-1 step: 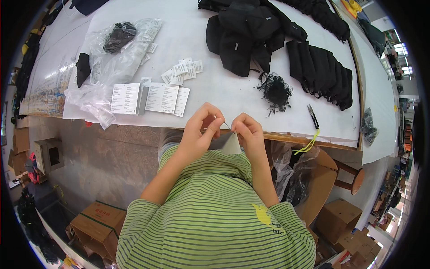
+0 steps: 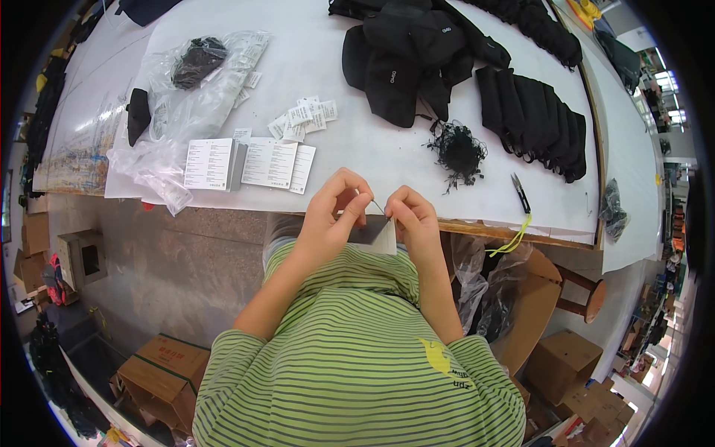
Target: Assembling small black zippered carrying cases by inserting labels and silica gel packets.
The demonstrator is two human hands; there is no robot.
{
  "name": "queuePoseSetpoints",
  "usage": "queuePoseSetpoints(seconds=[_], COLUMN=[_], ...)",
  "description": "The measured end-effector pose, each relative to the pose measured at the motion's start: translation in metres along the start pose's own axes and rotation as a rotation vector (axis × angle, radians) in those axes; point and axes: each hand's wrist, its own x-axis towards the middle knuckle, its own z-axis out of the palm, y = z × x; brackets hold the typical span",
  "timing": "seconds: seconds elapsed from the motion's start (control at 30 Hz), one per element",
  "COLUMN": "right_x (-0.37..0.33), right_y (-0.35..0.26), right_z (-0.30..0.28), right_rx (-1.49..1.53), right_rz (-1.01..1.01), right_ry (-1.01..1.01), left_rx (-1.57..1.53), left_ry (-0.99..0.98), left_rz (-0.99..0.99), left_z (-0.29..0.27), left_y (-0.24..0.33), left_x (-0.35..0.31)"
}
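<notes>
At the table's front edge, my left hand pinches a thin dark string between thumb and fingertips. My right hand is closed on the string's other end, close beside the left. Below the fingers hangs a hang tag, showing a dark grey face and a white one; the fingers partly cover it. Beyond my hands lie printed white cards and a taller card stack. A tangled pile of black tag strings rests to the right.
Thread snips with a yellow-green cord lie at the right front. Black pouches line up behind them, near heaped black fabric goods. Small white labels and plastic bags sit left. An open carton stands below the table.
The tag has swung round under my fingers, so its dark face shows more broadly. Both hands have barely moved.
</notes>
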Motion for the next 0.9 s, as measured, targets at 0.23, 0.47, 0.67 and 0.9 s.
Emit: queuePoseSetpoints(seconds=[0.23, 0.47, 0.67, 0.9], right_x=[0.003, -0.01, -0.028, -0.032], right_y=[-0.013, -0.016, -0.01, -0.011], right_z=[-0.005, -0.022, -0.023, -0.035], right_rx=[-0.159, -0.098, -0.075, -0.077], right_rz=[-0.01, -0.165, -0.116, -0.092], right_ry=[0.089, 0.299, 0.303, 0.28], left_rx=[0.104, 0.695, 0.72, -0.093], left_ry=[-0.238, 0.405, 0.354, -0.086], left_rz=[-0.053, 0.509, 0.1, 0.04], left_z=[0.008, 0.04, 0.019, -0.01], left_y=[-0.013, -0.031, -0.037, 0.053], left_x=[0.067, 0.242, 0.304, 0.23])
